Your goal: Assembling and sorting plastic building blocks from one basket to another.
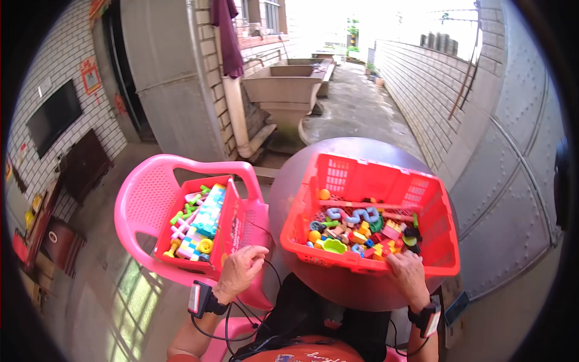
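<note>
My left hand hovers over the pink chair's front, beside a red box. Its fingers are curled together; whatever they may hold is hidden. In that box lie pink, green and yellow toy pieces and a light blue and white block build. My right hand reaches over the near rim of a red plastic basket, fingers bent down beside yellow and red building blocks. Its fingertips are partly hidden. Around them are blue curved tube pieces, a lime-green cup-like piece and an orange ball.
The basket stands on a round grey table; the box rests on a pink plastic chair to its left. Black cables hang from my wrist devices. Ahead are a concrete sink and a passage; a grey metal door stands at right.
</note>
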A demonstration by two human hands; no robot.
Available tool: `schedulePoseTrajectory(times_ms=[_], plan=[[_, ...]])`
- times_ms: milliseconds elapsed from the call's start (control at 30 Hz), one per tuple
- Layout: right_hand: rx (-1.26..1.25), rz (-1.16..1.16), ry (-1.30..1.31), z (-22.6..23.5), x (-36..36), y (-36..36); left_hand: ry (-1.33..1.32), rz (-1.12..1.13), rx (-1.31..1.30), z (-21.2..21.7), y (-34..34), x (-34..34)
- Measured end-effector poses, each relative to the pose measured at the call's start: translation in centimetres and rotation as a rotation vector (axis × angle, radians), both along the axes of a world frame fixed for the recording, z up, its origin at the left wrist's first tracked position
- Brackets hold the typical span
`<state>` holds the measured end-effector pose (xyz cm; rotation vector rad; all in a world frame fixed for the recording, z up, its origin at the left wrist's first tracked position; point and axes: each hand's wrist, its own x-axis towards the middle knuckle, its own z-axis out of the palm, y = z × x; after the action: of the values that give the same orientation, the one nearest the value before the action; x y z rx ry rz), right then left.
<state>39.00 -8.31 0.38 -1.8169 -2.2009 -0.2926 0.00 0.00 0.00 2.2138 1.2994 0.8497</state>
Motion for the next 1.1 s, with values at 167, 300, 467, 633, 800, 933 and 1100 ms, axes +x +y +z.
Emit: schedulePoseTrajectory(times_ms=[167, 300, 467, 633, 800, 933, 1100], plan=[[-0.131, 0.037, -0.014, 3.4, -2.8, -1.9, -0.457, 0.052, -0.081, 5.0, 2.7, -1.5], [-0.163, 0.075, 0.03, 4.6, -3.4, -1.3, -0.646, -0.209, -0.29, 8.0, 4.1, 3.1], [-0.346, 0.203, 0.11, 9.3, -2.0, -1.4, -0.482, -0.573, -0.313, 11.0, 6.4, 12.9], [-0.275, 0.178, 0.166, 16.2, 1.9, 0.3, -0.256, -0.736, -0.338, 11.5, 9.7, 21.8], [-0.339, 0.17, 0.321, 13.7, 4.5, 7.0, 0.124, -0.742, -0.169, 4.6, 12.2, 24.8], [-0.479, 0.134, 0.08, 1.8, 8.4, 10.7, 0.325, -0.791, -0.186, 1.7, 11.6, 25.4], [-0.665, -0.03, 0.1, -1.9, 7.5, 11.6, 0.503, -0.859, -0.227, -1.2, 11.8, 24.9]])
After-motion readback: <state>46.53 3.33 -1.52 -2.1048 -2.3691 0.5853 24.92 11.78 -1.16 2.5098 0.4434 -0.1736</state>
